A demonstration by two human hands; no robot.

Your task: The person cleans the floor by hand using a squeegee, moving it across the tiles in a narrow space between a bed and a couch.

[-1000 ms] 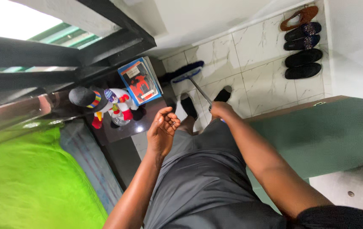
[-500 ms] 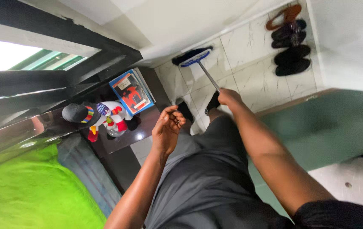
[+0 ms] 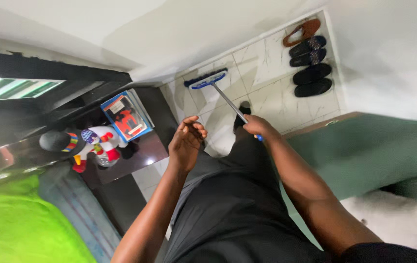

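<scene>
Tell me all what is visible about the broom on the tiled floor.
The broom has a thin, straight, metal-looking handle and a flat blue head with dark bristles. The head rests on the pale marble-look floor tiles close to the white wall, bristles toward the wall. The handle slants up from the head to the right hand, which grips its upper end; a bit of blue grip shows under the fist. The left hand is apart from it, empty, fingers curled.

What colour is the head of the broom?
Blue, with dark bristles; the broom head shows in the head view.
</scene>
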